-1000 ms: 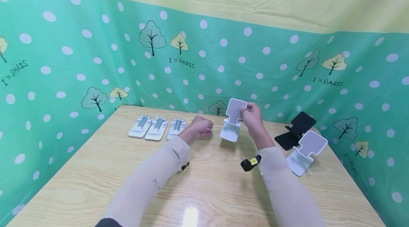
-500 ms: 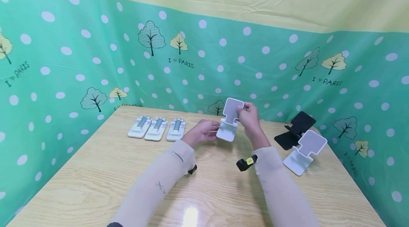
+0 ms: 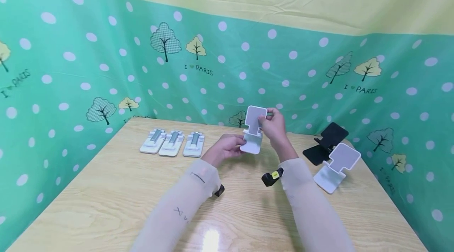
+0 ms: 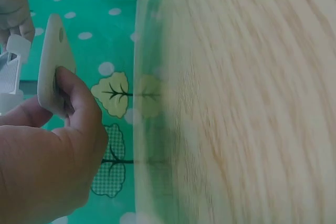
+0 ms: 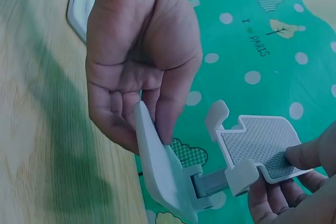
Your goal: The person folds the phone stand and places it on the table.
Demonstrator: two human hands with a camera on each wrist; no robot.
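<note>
A white phone stand (image 3: 252, 141) with a grey textured pad is held up off the table between both hands, unfolded. My left hand (image 3: 228, 147) pinches the edge of its base (image 5: 163, 166), thumb on one face and fingers on the other. With thumb and fingers my right hand (image 3: 276, 127) grips the upper plate (image 5: 262, 145) at its side, the thumb lying on the grey pad. A grey hinge arm (image 5: 212, 182) joins base and plate in the right wrist view. The left wrist view shows the base (image 4: 55, 66) edge-on in the left fingers.
Several folded white phone stands (image 3: 172, 142) lie in a row at the back left of the wooden table (image 3: 106, 200). On the right an unfolded black stand (image 3: 331, 137) and an unfolded white stand (image 3: 330, 179) stand close together. A patterned green curtain (image 3: 198, 98) hangs behind.
My left hand has come right and taken hold of the stand's base. My right hand has moved slightly left and up with the stand.
</note>
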